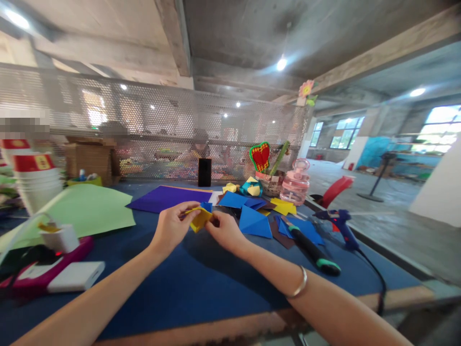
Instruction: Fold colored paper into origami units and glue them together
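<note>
My left hand [173, 226] and my right hand [225, 230] meet above the blue table [187, 283]. Both pinch a small folded paper piece [201, 217], yellow with a blue part at its top. The fingers of both hands are closed on it. A silver bangle [299, 283] sits on my right forearm. Just right of my hands lie folded blue paper triangles [254, 222].
Purple sheet [169, 198] and pale green sheet [84, 209] lie behind my hands. A black-handled tool [313, 250] and a blue glue gun [342, 226] lie at the right. A pink bottle [296, 183], a basket [271, 182], a black box [204, 172] stand at the back. White power bank [75, 278] at left.
</note>
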A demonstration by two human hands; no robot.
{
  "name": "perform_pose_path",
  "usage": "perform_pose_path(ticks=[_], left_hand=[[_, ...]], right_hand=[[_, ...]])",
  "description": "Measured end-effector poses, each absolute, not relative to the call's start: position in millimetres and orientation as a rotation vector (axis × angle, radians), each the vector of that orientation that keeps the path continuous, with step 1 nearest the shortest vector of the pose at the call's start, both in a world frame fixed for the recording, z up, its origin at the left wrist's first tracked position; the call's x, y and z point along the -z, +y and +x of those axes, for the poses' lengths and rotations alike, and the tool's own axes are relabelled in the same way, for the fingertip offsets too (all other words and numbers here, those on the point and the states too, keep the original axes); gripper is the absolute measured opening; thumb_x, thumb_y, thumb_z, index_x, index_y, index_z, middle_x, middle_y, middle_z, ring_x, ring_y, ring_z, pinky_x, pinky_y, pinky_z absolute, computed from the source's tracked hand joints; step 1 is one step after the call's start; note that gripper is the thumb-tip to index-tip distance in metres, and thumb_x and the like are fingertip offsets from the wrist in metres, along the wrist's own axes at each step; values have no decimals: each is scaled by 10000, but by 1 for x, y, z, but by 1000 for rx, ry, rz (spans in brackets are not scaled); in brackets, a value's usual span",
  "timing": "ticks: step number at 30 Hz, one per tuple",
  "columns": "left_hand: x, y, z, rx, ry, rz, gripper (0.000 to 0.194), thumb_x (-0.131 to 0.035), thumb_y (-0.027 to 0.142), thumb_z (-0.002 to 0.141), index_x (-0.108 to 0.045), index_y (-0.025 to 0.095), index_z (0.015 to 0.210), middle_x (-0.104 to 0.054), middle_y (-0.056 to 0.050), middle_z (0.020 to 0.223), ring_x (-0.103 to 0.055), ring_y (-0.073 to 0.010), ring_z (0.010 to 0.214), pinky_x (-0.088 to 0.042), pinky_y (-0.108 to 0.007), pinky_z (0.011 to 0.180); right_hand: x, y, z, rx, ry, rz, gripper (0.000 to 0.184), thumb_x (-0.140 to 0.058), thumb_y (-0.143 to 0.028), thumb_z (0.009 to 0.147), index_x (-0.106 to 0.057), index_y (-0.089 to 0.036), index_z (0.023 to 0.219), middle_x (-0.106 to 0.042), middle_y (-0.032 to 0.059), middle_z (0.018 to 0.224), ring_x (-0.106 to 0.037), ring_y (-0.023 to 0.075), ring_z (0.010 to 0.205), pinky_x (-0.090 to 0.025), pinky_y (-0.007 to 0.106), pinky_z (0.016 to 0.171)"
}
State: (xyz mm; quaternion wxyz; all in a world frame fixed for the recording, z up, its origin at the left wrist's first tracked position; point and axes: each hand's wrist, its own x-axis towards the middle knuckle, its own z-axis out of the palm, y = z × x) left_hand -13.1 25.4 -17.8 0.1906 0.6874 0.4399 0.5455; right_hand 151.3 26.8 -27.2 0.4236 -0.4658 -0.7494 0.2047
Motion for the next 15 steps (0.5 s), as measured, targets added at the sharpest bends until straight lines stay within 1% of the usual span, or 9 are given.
perform_pose_path(ticks=[2, 3, 6, 10, 12, 14, 15], left_hand=[[17, 25, -16, -1500, 1336, 2016, 196, -572, 310, 799, -709, 197, 881, -742, -14, 863, -671, -138, 764, -507, -232, 719], [17, 24, -17, -1479, 1376, 2050, 183, -563, 295, 800, -712, 204, 855, -739, -4, 823, -661, -132, 732, -494, -228, 688], [17, 21, -18, -1440, 1430, 2121, 164, -557, 261, 791, -704, 200, 828, -725, 9, 753, -634, -121, 668, -459, -221, 624], [17, 19, -16, -1437, 1406, 2155, 159, -558, 284, 789, -675, 181, 759, -699, 9, 703, -613, -110, 623, -449, -211, 588], [18, 22, -15, -1390, 1368, 2108, 170, -560, 311, 790, -668, 182, 775, -702, 6, 729, -636, -120, 662, -481, -215, 627], [20, 26, -15, -1330, 1287, 2058, 202, -586, 344, 772, -659, 184, 871, -717, -7, 837, -670, -142, 757, -521, -237, 708], [21, 29, -16, -1313, 1245, 2032, 258, -604, 362, 758, -643, 185, 941, -718, -20, 915, -679, -154, 813, -532, -254, 750]], right_hand=[[26, 24, 150, -501, -1899, -1160, 170, -534, -213, 713, -447, -183, 571, -457, -62, 544, -404, 84, 551, -273, 213, 521], [26, 22, 149, -499, -1909, -1158, 168, -533, -210, 713, -448, -183, 571, -457, -62, 547, -406, 83, 553, -277, 212, 525], [25, 21, 149, -498, -1928, -1167, 165, -534, -196, 704, -443, -184, 567, -451, -63, 545, -402, 82, 550, -278, 208, 521], [25, 24, 151, -482, -1941, -1212, 156, -541, -197, 704, -475, -177, 564, -468, -54, 543, -415, 86, 552, -276, 209, 515], [24, 27, 154, -464, -1951, -1240, 146, -540, -207, 718, -515, -170, 580, -503, -45, 556, -441, 91, 563, -285, 210, 523], [20, 32, 159, -438, -1956, -1276, 145, -542, -221, 734, -545, -166, 600, -538, -37, 577, -468, 96, 580, -297, 208, 533], [17, 35, 163, -420, -1953, -1299, 151, -540, -229, 745, -553, -164, 609, -549, -34, 588, -478, 98, 589, -301, 208, 538]])
